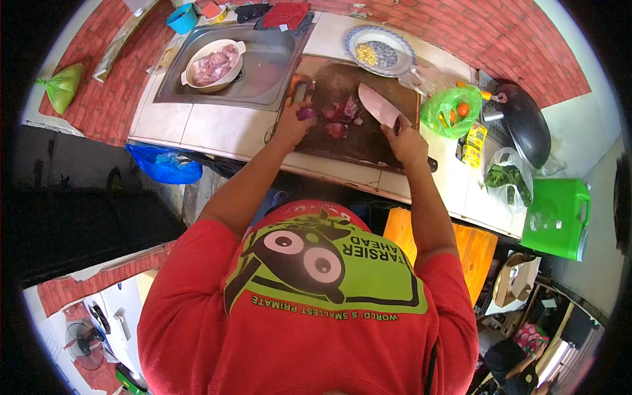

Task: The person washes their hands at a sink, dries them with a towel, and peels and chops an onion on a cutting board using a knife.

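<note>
A person in a red shirt [296, 355] works at a dark chopping board [367, 146], hands apart: the right hand [407, 141] grips a broad knife [378, 105], the left hand [293, 125] is wrapped around what appears to be a purple onion [306, 113]. Cutting seems in hand, pieces [337, 130] lying between; the next stroke calls for a steady hold. The tiled desk [210, 125] carries a sink [266, 85] beneath brick-patterned walls [461, 26].
</note>
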### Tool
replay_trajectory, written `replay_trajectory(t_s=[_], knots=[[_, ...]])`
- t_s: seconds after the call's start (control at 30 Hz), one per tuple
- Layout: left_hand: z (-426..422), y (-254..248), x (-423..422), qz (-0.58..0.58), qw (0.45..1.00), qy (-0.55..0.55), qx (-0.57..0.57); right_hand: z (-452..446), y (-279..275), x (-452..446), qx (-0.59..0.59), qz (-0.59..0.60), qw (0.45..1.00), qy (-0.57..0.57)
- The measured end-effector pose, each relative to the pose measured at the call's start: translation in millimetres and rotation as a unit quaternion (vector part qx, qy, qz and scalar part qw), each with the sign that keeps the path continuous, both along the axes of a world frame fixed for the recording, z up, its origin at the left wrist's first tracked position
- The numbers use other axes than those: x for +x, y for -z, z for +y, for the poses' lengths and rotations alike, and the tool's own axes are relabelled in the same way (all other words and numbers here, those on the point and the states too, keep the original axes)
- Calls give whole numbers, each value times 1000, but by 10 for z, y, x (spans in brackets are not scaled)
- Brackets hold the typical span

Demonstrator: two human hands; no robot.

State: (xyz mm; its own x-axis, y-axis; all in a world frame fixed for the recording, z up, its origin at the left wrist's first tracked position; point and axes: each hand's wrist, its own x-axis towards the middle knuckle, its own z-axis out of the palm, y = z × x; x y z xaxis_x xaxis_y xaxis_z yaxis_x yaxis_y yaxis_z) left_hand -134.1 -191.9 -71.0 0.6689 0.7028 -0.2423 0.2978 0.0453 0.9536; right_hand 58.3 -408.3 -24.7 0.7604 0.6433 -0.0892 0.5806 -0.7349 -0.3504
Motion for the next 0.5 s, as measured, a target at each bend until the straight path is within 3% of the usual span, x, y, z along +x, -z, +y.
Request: replay_trajectory(t_s=[0.1, 0.17, 0.2, 0.27, 0.33, 0.4, 0.43, 0.5], knots=[[-4, 28, -24, -3, 1000, 0, -2, 7, 69, -73, -53, 24, 998, 15], [-21, 9, -34, -28, 999, -16, -18, -17, 193, -97, -49, -132, 990, -30], [-17, 23, -26, -28, 999, -18, -18, 16, 227, -105, -49, -131, 990, -32], [-26, 57, 2, 5, 998, -43, 36, 114, 308, -142, 65, -206, 976, -37], [-56, 1, 27, -2, 998, -62, -14, 364, 355, -347, 177, -75, 980, -60], [-68, -33, 43, -10, 995, -81, -64, 481, 204, -619, 247, 39, 953, -172], [-63, -25, 48, -3, 996, -74, -58, 561, 264, -669, 248, 40, 952, -175], [-47, 1, 42, 5, 996, -68, -52, 726, 550, -710, 233, -69, 950, -194]])
